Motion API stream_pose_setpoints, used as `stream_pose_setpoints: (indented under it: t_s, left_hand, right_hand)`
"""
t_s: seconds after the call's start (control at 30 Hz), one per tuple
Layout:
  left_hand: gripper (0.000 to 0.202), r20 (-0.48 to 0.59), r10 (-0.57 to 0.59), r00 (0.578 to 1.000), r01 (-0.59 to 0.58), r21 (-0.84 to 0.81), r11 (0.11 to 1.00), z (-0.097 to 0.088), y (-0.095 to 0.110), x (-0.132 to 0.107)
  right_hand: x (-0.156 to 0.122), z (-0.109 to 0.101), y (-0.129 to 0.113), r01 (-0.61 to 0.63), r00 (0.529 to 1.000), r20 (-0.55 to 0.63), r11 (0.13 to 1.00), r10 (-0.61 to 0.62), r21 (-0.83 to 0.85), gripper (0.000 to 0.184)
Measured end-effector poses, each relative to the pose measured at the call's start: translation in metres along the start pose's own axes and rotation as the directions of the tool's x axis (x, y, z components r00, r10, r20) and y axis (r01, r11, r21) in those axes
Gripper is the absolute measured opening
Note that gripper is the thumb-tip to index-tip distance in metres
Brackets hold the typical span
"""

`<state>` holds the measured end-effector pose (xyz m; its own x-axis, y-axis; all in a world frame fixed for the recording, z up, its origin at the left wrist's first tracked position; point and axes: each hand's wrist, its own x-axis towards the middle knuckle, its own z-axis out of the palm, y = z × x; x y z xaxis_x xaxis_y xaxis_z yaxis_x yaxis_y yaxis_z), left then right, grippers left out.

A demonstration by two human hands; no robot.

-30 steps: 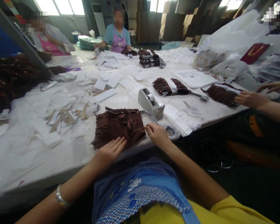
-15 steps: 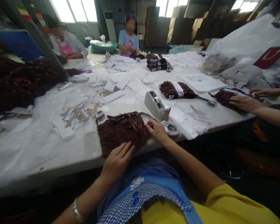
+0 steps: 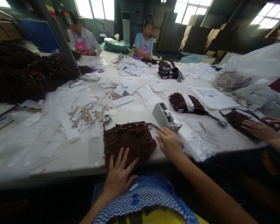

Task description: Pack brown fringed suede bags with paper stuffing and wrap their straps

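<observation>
A dark brown fringed bag (image 3: 128, 140) lies flat at the table's near edge, its buckled top side away from me. My left hand (image 3: 120, 174) rests on its lower front, open with fingers spread. Beyond the bag's right side, my right hand (image 3: 170, 144) has its fingers curled on the thin dark strap (image 3: 153, 125) that runs from the bag's top corner. The fingertips are partly blurred. Just behind that hand stands a grey tape dispenser (image 3: 165, 116). A wrapped metal piece (image 3: 107, 119) lies by the bag's upper left corner.
Paper strips (image 3: 84, 116) and clear plastic sheets (image 3: 53, 124) cover the left side. White bags (image 3: 196, 144) lie right of the dispenser, below a banded fringed bag (image 3: 188, 103). A co-worker's hands (image 3: 261, 129) rest on another bag at right. Two people sit across the table.
My right hand has left the fringe at the bag's right edge and moved right to the strap. My left hand's fingers have spread on the bag. The whole view has shifted.
</observation>
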<state>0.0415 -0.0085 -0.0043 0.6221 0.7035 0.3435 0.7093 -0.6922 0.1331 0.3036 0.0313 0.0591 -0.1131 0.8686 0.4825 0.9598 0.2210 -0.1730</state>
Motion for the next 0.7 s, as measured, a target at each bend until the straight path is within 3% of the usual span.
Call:
stream_pose_setpoints:
  t_s: [0.1,0.17,0.27,0.33,0.37,0.4,0.47,0.53,0.57,0.6,0.63,0.7]
  left_hand:
    - [0.068,-0.006,0.006,1.000,-0.006,0.039,0.999,0.010,-0.004,-0.001]
    - [0.069,-0.016,0.016,1.000,-0.015,0.069,0.997,0.015,-0.007,-0.002]
    - [0.074,-0.001,0.017,1.000,-0.017,0.096,0.995,0.017,-0.008,-0.003]
    - [0.075,0.009,0.010,1.000,-0.011,0.101,0.995,0.017,-0.008,-0.003]
    - [0.075,0.014,0.007,1.000,-0.008,0.102,0.995,0.017,-0.008,-0.003]
    - [0.074,0.015,0.005,1.000,-0.007,0.102,0.995,0.017,-0.008,-0.003]
    - [0.072,0.000,0.008,1.000,-0.008,0.099,0.995,0.017,-0.008,-0.003]
    - [0.070,-0.017,0.013,1.000,-0.012,0.095,0.995,0.017,-0.009,-0.002]
    - [0.070,-0.012,0.016,1.000,-0.014,0.090,0.996,0.016,-0.009,-0.002]
    - [0.071,0.000,0.017,1.000,-0.017,0.083,0.996,0.014,-0.009,-0.001]
    - [0.072,0.015,0.015,1.000,-0.016,0.075,0.997,0.013,-0.008,0.000]
    - [0.074,0.032,0.001,0.999,-0.003,0.053,0.999,0.009,-0.006,0.001]
  right_hand:
    - [0.015,0.017,-0.040,0.264,0.950,0.112,0.940,-0.293,0.217,0.035]
    - [0.026,0.032,-0.050,0.271,0.911,0.244,0.930,-0.331,0.250,0.044]
    - [0.043,0.039,-0.028,0.029,0.941,0.336,0.999,-0.043,0.046,0.040]
    - [0.050,0.033,-0.014,-0.120,0.955,0.263,0.989,0.139,-0.086,0.038]
    - [0.051,0.031,-0.014,-0.136,0.963,0.221,0.986,0.155,-0.095,0.039]
    - [0.051,0.029,-0.018,-0.094,0.974,0.198,0.993,0.105,-0.064,0.041]
    - [0.045,0.031,-0.033,0.135,0.965,0.214,0.987,-0.151,0.088,0.044]
    - [0.036,0.034,-0.039,0.364,0.865,0.269,0.898,-0.424,0.247,0.041]
    - [0.032,0.033,-0.035,0.407,0.825,0.296,0.869,-0.482,0.280,0.038]
    - [0.029,0.029,-0.027,0.398,0.823,0.319,0.878,-0.470,0.266,0.034]
    - [0.026,0.022,-0.016,0.338,0.862,0.326,0.920,-0.388,0.200,0.030]
    - [0.022,0.003,0.004,0.129,0.968,0.218,0.992,-0.128,0.007,0.028]
